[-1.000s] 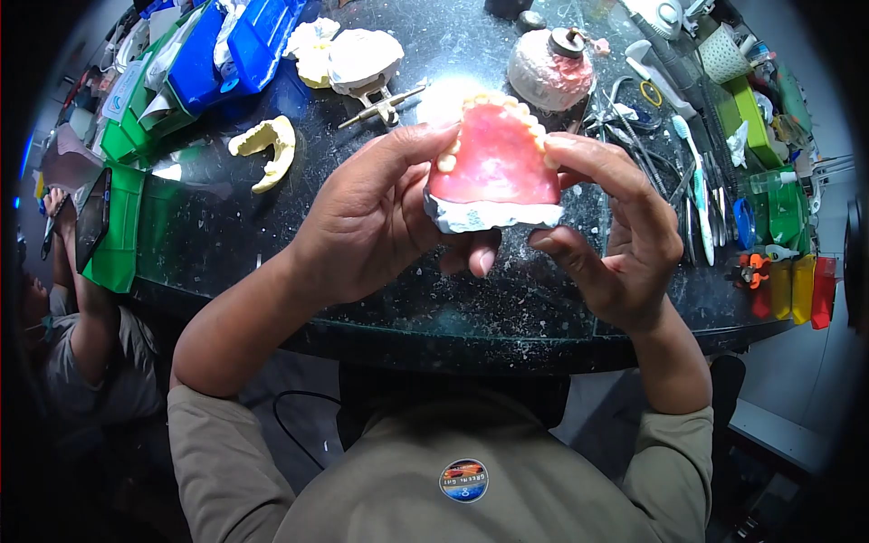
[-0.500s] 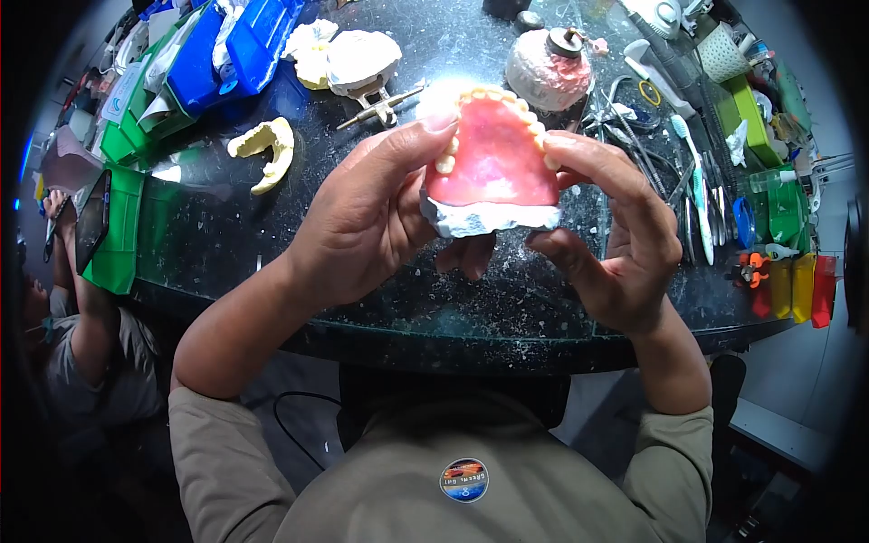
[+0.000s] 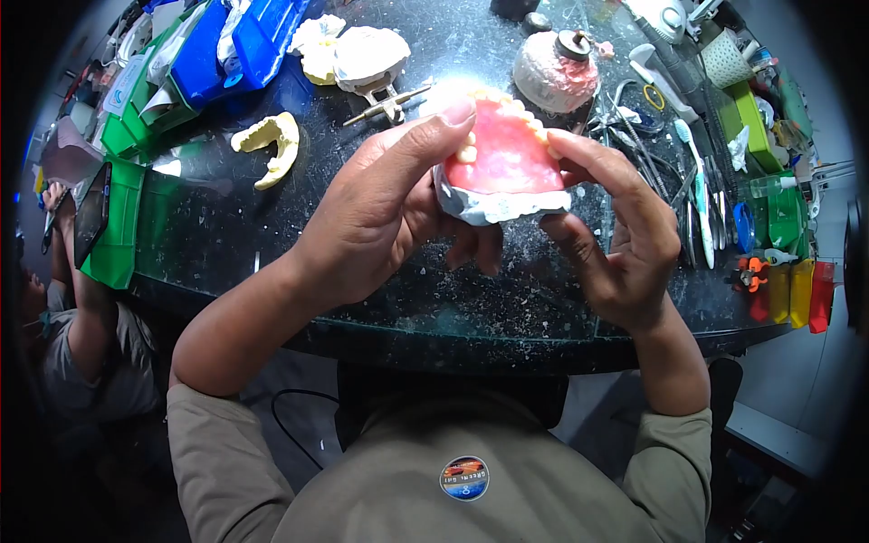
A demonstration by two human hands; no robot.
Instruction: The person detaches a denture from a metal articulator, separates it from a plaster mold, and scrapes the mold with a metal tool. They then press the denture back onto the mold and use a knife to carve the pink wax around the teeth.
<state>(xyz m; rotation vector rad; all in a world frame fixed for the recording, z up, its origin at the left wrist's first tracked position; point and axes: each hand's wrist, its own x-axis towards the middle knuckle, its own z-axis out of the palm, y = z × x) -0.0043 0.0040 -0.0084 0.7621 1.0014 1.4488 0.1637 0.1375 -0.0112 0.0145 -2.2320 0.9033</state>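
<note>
Between both hands, above the dark bench, is a pink denture [image 3: 513,156] with pale teeth along its curved edge. It sits on a white plaster cast [image 3: 501,205], whose rough edge faces me. My left hand [image 3: 376,199] grips the left side, thumb over the front teeth and fingers underneath. My right hand [image 3: 625,231] has its index finger on the right-hand teeth and its thumb by the cast's lower right edge. Strong light washes out the far end of the teeth.
A yellowish horseshoe-shaped cast [image 3: 272,147] lies to the left. Behind stand a white cast on a metal articulator [image 3: 385,100] and a pink-stained plaster block [image 3: 554,77]. Hand tools and a toothbrush [image 3: 695,185] lie right. Blue bins [image 3: 272,36] stand back left; another person's arm [image 3: 83,299] shows far left.
The denture and cast have tilted and shifted slightly right and up. My left thumb has slid further over the teeth; both hands keep hold.
</note>
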